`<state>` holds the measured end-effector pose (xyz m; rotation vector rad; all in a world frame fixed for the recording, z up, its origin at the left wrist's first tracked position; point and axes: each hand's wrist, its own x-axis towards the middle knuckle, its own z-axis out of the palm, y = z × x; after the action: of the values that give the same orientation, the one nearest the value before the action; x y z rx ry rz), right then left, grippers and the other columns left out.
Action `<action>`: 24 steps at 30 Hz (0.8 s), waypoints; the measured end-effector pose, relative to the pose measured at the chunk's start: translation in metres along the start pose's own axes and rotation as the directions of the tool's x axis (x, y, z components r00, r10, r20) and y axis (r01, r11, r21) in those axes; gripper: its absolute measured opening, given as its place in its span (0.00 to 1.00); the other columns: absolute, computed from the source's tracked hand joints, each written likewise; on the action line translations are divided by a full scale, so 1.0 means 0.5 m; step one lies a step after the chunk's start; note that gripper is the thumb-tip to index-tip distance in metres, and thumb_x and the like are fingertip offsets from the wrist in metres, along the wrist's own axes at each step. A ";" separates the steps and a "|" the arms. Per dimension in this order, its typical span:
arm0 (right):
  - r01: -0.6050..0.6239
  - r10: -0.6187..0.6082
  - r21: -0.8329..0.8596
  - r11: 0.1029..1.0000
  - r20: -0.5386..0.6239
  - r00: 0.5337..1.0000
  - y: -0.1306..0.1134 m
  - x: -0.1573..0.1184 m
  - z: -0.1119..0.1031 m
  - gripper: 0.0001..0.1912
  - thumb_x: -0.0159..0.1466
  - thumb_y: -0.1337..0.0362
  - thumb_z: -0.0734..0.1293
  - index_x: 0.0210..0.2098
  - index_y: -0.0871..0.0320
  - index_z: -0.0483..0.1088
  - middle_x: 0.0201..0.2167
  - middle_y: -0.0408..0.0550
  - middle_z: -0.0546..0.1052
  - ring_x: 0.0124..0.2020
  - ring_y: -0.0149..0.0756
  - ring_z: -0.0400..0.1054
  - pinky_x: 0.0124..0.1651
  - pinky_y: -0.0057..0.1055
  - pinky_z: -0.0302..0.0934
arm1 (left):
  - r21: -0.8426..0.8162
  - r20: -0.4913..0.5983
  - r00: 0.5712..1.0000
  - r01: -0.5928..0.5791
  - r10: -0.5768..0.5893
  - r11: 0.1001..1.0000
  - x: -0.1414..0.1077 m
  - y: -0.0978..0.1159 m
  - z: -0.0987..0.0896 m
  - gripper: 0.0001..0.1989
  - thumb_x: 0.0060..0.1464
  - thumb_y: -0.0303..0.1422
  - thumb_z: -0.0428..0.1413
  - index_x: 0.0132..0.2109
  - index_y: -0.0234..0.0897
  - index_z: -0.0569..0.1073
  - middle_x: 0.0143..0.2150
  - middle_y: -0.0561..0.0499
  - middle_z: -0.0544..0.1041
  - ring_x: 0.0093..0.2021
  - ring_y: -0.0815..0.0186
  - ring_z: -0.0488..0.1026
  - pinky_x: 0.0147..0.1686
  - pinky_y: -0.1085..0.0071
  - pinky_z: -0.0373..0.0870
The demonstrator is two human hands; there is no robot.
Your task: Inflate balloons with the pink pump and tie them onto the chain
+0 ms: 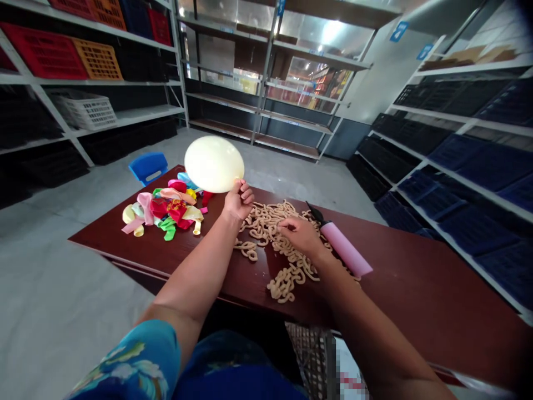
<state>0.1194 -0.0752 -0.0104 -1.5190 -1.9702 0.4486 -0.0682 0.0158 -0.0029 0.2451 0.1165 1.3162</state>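
Note:
An inflated pale yellow balloon (214,164) is held up by its neck in my left hand (240,199), whose fingers are closed. My right hand (300,234) is over a heap of beige ring-like rubber bands (287,280) on the table, thumb and fingertips pinched together. What sits in that pinch, if anything, is too small to make out. Beside my right hand lies a pink hand pump (346,248) with a black nozzle end. Left of the bands is a pile of uninflated balloons (160,208) in many colours.
The dark red-brown table (416,278) spans the view. A blue chair (149,166) stands at its far left. Shelves with crates (97,58) line the left; dark blue crates (474,205) fill the right racks. A metal rack (258,105) stands behind.

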 end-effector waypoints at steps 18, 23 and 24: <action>-0.199 0.362 0.864 0.463 0.020 0.932 -0.047 0.085 -0.078 0.07 0.46 0.64 0.69 0.23 0.57 0.66 0.22 0.39 0.72 0.19 0.23 0.59 0.20 0.22 0.50 | 0.037 -0.059 0.990 0.128 -0.126 0.991 -0.002 -0.029 -0.010 0.09 0.59 0.31 0.47 0.30 0.33 0.61 0.19 0.59 0.54 0.14 0.79 0.49 0.11 0.82 0.43; -0.026 0.258 0.972 0.235 -0.036 0.965 -0.068 0.092 -0.103 0.07 0.49 0.63 0.68 0.24 0.56 0.65 0.29 0.40 0.75 0.23 0.25 0.64 0.22 0.23 0.57 | 0.078 -0.012 0.983 0.183 -0.182 0.980 -0.002 -0.036 -0.017 0.07 0.57 0.31 0.49 0.31 0.33 0.62 0.21 0.58 0.57 0.15 0.79 0.51 0.12 0.83 0.45; 0.013 0.226 0.970 0.243 -0.069 0.972 -0.074 0.092 -0.109 0.07 0.50 0.62 0.68 0.25 0.55 0.65 0.29 0.40 0.75 0.24 0.26 0.65 0.22 0.23 0.57 | 0.101 0.000 0.982 0.189 -0.190 0.977 -0.003 -0.038 -0.017 0.07 0.56 0.31 0.49 0.31 0.33 0.62 0.21 0.57 0.58 0.15 0.79 0.52 0.12 0.83 0.45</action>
<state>0.1190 -0.0469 0.0649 -0.7516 -0.9311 1.2539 -0.0526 0.0110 -0.0157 0.3182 0.1938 1.1205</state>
